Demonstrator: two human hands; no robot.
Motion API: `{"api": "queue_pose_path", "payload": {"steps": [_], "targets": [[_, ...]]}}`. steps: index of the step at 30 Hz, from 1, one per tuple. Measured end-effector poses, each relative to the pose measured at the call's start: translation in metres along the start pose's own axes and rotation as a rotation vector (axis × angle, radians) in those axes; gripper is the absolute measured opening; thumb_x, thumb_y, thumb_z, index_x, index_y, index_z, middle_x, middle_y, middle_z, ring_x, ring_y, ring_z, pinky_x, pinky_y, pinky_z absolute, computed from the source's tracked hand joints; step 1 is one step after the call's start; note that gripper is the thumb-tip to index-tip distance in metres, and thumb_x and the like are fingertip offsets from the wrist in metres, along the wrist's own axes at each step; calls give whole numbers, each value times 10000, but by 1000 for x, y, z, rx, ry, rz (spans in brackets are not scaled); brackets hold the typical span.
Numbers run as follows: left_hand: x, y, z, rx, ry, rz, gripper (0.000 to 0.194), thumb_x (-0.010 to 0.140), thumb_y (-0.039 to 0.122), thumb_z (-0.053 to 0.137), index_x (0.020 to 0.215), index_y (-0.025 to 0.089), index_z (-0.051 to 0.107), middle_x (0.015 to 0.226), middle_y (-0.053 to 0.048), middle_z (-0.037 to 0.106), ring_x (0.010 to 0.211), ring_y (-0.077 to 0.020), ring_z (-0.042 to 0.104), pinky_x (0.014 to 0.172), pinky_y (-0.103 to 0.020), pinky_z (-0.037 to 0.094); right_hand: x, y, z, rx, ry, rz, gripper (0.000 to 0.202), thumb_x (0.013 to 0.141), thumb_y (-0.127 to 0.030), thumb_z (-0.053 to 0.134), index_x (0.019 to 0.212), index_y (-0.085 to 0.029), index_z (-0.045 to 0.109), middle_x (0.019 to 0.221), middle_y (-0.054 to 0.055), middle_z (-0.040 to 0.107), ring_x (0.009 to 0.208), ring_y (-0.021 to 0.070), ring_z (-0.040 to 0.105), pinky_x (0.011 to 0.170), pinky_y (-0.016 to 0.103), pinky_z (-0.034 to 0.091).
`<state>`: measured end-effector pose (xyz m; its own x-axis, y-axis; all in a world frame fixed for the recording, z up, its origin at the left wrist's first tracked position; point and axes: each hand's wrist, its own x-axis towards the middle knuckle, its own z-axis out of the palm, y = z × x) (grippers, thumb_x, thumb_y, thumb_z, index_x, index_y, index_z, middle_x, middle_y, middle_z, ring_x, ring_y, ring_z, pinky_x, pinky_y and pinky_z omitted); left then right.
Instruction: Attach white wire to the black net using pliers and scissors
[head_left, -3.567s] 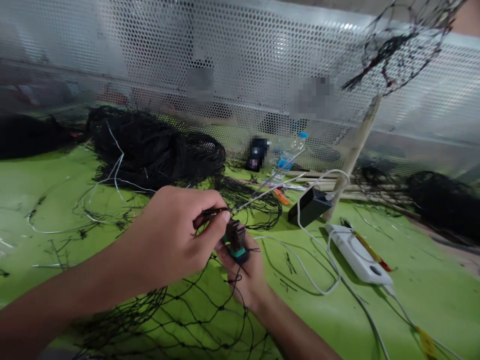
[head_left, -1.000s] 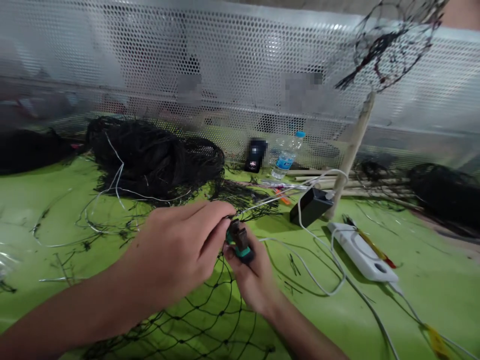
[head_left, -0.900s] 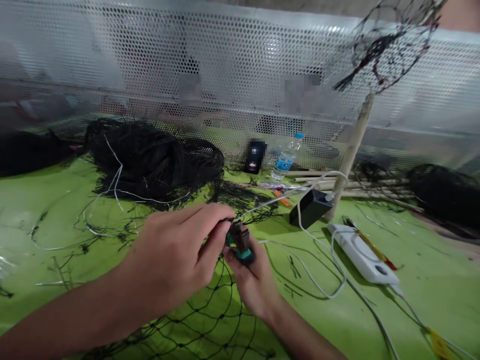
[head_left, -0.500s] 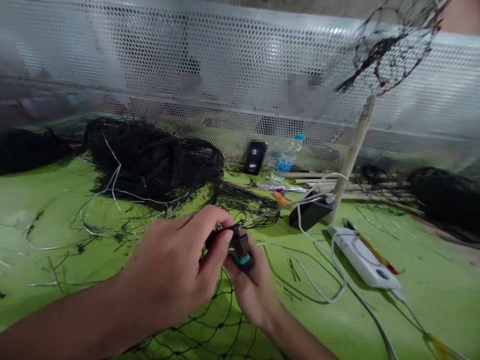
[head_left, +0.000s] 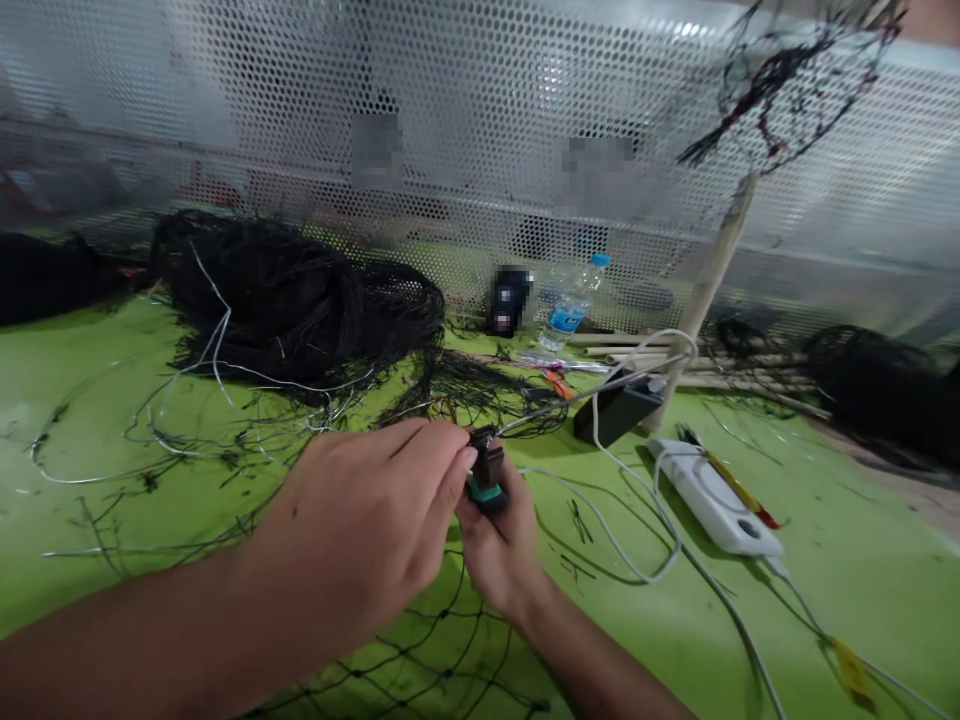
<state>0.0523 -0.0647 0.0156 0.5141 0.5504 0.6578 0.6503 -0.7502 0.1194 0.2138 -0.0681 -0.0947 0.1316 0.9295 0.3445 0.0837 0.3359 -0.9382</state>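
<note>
Two bare hands meet at the pliers (head_left: 489, 470), which, judging by the dark jaws and teal collar, are a small pair. The right hand (head_left: 504, 560) wraps them from below, a grip that leaves the jaws exposed at the top. The left hand (head_left: 360, 515) is drawn narrow, thumb against fingers right beside those jaws, probably to steady something small there; what it pinches is hidden, so I cannot tell. A thin wire (head_left: 532, 412) slants away beyond the jaws; whether they grip it is unclear. Below the pliers, the black mesh net (head_left: 448, 673) spreads partly under the hands and forearms. To their left and farther back lies a heap of black netting (head_left: 277, 300). To their right, a black power adapter (head_left: 619, 410) sits by a pole (head_left: 709, 280), its tilt suggesting the pole may prop it. A water bottle (head_left: 566, 318) stands beyond the pliers, perhaps set back to leave elbow room.
</note>
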Motion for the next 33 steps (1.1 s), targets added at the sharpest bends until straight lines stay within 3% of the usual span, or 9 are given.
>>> {"api": "queue_pose_path", "payload": {"steps": [8,19,26,33], "targets": [[1,-1,-1,-80,-12,4,259,1055,186,486,863,192,659,672,29,663,535,-166,599,502,-348,362,1,-2,0,-14,-13,-28,220,952,-360,686,1147,-259,694,984,38,725,844,215,628,791,354,561],[3,0,-6,-198,-73,-22,274,1037,171,506,816,163,667,629,43,623,514,-116,541,516,-295,361,3,2,-1,-114,-3,-209,83,932,-231,635,1015,-233,647,842,-2,666,692,160,543,629,282,487],[7,-3,-18,-301,-187,-108,294,1030,210,523,791,176,690,526,63,544,452,-90,460,478,-271,294,3,3,-11,-239,-60,-278,237,894,-137,625,1095,-262,633,812,-31,667,643,150,562,610,273,483],[7,-5,-31,-434,-281,-182,391,1048,279,483,706,198,654,515,53,521,436,-86,430,414,-246,251,19,7,-30,-499,-6,-542,428,776,-185,634,1192,-270,584,926,30,705,739,216,668,672,337,551]]}}
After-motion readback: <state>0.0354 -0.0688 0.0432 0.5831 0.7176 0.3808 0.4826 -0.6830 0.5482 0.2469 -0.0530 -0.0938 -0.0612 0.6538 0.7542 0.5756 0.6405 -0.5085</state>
